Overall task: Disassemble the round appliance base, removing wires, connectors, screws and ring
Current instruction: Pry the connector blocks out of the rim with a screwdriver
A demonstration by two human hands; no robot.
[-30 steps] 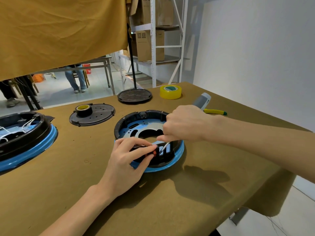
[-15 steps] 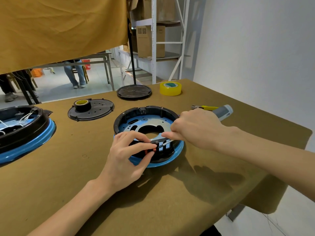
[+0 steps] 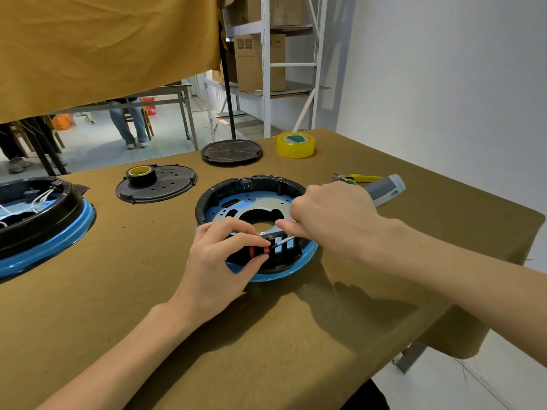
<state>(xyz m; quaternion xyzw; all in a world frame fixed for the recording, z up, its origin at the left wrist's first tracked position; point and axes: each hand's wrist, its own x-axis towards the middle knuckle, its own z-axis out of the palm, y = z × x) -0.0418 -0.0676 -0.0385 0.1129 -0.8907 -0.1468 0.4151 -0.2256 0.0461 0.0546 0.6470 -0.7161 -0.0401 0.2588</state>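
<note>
Round black appliance base with blue rim [image 3: 236, 196] sits mid-table on brown paper-covered table [image 3: 118, 291]. Left hand [image 3: 219, 267] pinches small orange connector [image 3: 265, 250] at near wall of base between thumb and fingers. Right hand [image 3: 331, 214] grips grey-handled screwdriver [image 3: 384, 187], its thin metal tip by connector. Yellow-handled pliers [image 3: 358, 178] lie behind.

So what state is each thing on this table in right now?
Round base: opened, flat on table.
Left hand: pinching red connector.
Right hand: gripping screwdriver, tip at base's near wall.
Black cover: lying flat, tape roll on it.
Pliers: lying unused.
</note>
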